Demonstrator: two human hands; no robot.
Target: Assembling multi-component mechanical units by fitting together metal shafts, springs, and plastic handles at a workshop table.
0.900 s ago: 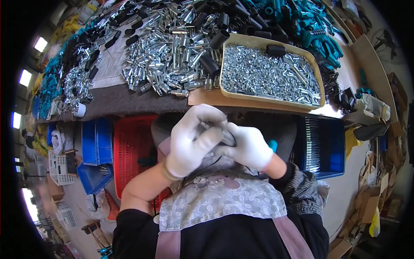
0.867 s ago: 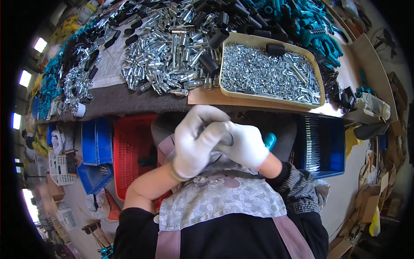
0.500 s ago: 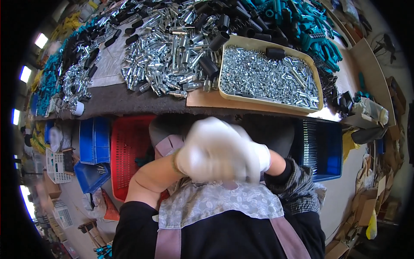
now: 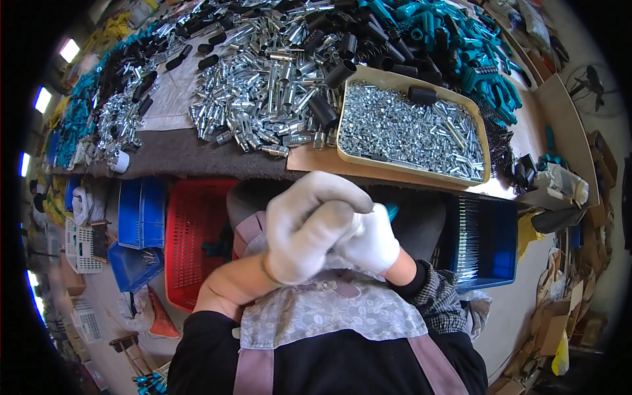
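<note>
In front of my lap, my two white-gloved hands meet. My left hand is closed, with its thumb and fingers bent toward the right hand; whatever they pinch is hidden. My right hand is closed too, its fingers mostly covered by the left glove. From its far side sticks out the end of a teal part, which it seems to grip; the rest is out of sight. Beyond my hands, on the bench, stands a cream tray of small silvery metal pieces. A loose black sleeve lies on them.
Shiny metal fittings are heaped left of the tray. Black tubes and teal gun-shaped bodies pile up behind it. Below the bench edge are a red basket, blue bins and a blue crate with thin rods.
My hands were smeared by motion and are now sharper, still together. The teal end now shows beyond the right hand. The view has shifted slightly.
</note>
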